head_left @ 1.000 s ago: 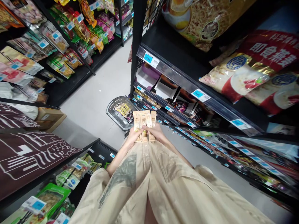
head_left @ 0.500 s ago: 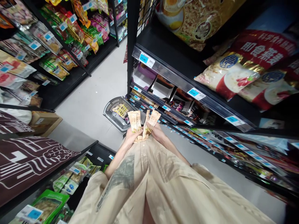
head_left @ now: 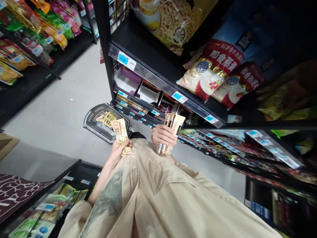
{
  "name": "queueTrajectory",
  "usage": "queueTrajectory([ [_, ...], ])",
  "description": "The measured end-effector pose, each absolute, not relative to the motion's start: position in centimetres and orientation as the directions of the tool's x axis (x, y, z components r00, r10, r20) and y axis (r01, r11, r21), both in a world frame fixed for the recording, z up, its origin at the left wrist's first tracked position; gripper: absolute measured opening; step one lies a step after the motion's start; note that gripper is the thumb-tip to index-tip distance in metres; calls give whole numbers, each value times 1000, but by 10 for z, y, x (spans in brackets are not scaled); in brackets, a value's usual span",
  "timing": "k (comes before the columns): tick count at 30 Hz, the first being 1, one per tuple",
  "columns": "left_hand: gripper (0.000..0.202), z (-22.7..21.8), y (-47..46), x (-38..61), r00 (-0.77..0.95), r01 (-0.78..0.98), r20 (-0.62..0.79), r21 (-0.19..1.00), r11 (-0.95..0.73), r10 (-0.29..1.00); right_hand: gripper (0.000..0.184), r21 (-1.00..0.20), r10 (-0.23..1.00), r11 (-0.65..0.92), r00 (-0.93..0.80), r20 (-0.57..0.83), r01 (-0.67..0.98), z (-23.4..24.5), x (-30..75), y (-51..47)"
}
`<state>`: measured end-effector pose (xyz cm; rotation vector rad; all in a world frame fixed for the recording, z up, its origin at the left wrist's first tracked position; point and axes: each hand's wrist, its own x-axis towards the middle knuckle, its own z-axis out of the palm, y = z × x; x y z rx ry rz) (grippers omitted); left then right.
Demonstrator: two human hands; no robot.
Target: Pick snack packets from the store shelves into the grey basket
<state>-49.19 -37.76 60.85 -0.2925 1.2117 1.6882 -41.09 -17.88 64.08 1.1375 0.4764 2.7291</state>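
My left hand point(head_left: 118, 149) is closed on a few slim beige stick packets point(head_left: 121, 130), held upright in front of my shirt. My right hand point(head_left: 163, 135), its back turned to me, wraps round a fanned bunch of similar stick packets point(head_left: 177, 124); some show dark edges. A gap separates the two hands. Beyond my left hand, a dark shopping basket point(head_left: 90, 115) stands on the floor with yellow stick packets point(head_left: 107, 119) lying in it. Below the hands hangs my beige shirt point(head_left: 153, 188).
A black shelf point(head_left: 143, 43) with bags of oatmeal point(head_left: 208, 72) juts out ahead on the right. Under it are open boxes point(head_left: 148, 92) on lower shelves. Snack racks point(head_left: 39, 43) line the far left. Grey floor point(head_left: 69, 96) runs between, and bagged goods point(head_left: 47, 211) fill a shelf near left.
My hands have moved apart, each with packets. The right hand has turned over and gone to the right. The view has shifted right, so the basket appears further left.
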Motion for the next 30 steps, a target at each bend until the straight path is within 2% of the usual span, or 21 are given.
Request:
queueTrajectory([
  [2, 45, 607, -377, -490, -469, -820, -664, 573, -7, 582, 22, 45, 102, -995, -863, 494, -91, 638, -404, -166],
  [4, 43, 605, -377, -488, -474, -814, -657, 581, -7, 586, 30, -347, 11, -937, -996, 90, -41, 638, -397, -155],
  [5, 43, 605, -376, -487, -480, -808, -652, 589, -6, 588, 35, -511, 25, -858, -988, -152, 57, 639, -396, -151],
  [6, 42, 604, -376, -486, -486, -800, -645, 600, -3, 590, 40, -619, 72, -764, -929, -362, 181, 640, -397, -149],
  [7, 41, 604, -376, -484, -493, -793, -639, 609, -3, 590, 44, -672, 132, -675, -847, -516, 304, 639, -399, -148],
  [9, 41, 605, -373, -481, -508, -787, -633, 617, -15, 585, 49, -689, 230, -565, -716, -659, 453, 634, -408, -150],
  [12, 43, 606, -367, -477, -539, -786, -641, 616, -53, 547, 51, -692, 321, -555, -649, -690, 461, 615, -419, -153],
  [15, 45, 604, -360, -471, -570, -784, -658, 615, -85, 492, 55, -669, 359, -591, -595, -719, 451, 592, -420, -150],
  [17, 46, 601, -357, -467, -578, -789, -675, 605, -105, 458, 56, -637, 329, -600, -576, -748, 484, 580, -417, -143],
  [20, 46, 595, -351, -457, -583, -801, -703, 580, -145, 408, 51, -593, 212, -554, -590, -779, 584, 566, -413, -130],
  [22, 46, 591, -346, -449, -587, -806, -723, 565, -177, 364, 46, -620, 169, -451, -621, -765, 642, 556, -413, -119],
  [24, 45, 588, -340, -439, -585, -811, -748, 547, -208, 314, 40, -708, 214, -282, -677, -704, 647, 541, -418, -108],
  [27, 45, 580, -330, -421, -545, -834, -801, 487, -258, 247, 27, -800, 284, -24, -763, -581, 600, 505, -430, -88],
  [30, 47, 563, -321, -397, -478, -858, -857, 410, -308, 190, 19, -826, 229, 195, -844, -485, 528, 455, -443, -60],
])
